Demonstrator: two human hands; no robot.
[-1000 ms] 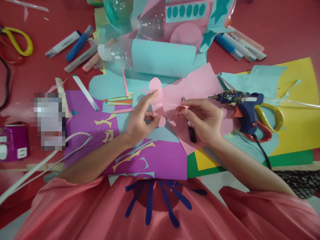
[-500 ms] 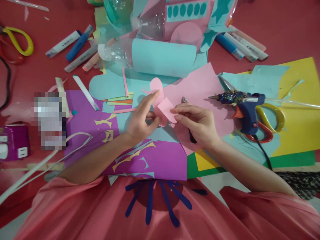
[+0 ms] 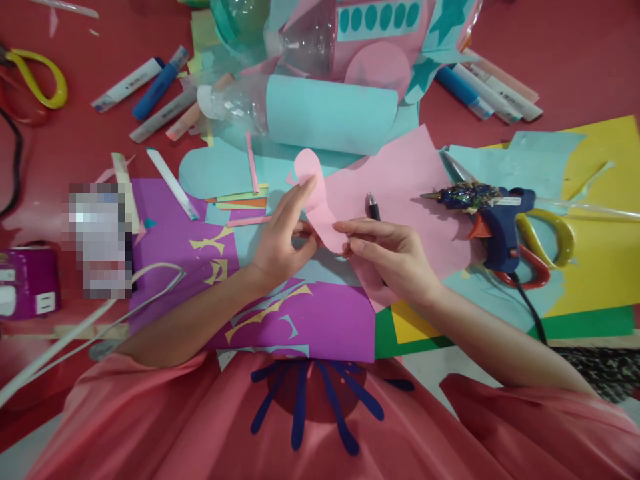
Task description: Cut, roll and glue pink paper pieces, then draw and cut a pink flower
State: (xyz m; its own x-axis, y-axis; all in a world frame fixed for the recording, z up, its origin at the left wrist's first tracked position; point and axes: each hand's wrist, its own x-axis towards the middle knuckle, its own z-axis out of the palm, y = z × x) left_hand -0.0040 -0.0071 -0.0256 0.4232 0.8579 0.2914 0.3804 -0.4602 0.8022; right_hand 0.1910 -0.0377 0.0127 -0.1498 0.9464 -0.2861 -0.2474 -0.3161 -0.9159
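Between my two hands is a pink paper cutout [image 3: 320, 200], long with rounded ends and a crease across its middle. My left hand [image 3: 283, 237] grips its left side, fingers along the upper part and thumb below. The lower right end is pinched between thumb and fingertips of my right hand [image 3: 390, 253]. Under the hands lie a pink paper sheet [image 3: 400, 173] and light blue paper [image 3: 240, 167]. A black pen [image 3: 373, 208] rests on the pink sheet, partly hidden by my right hand.
Behind lies a bottle wrapped in light blue paper [image 3: 330, 113]. To the right, a blue glue gun [image 3: 500, 220] lies over yellow-and-red scissors [image 3: 560, 240]. Markers [image 3: 160, 83] lie at the back left. Paper scraps [image 3: 215, 247] are strewn on a purple sheet [image 3: 330, 320].
The pink cutout, folded over at its lower part before, is now opened out to its full length. My right hand has moved slightly down, and more of the pen shows.
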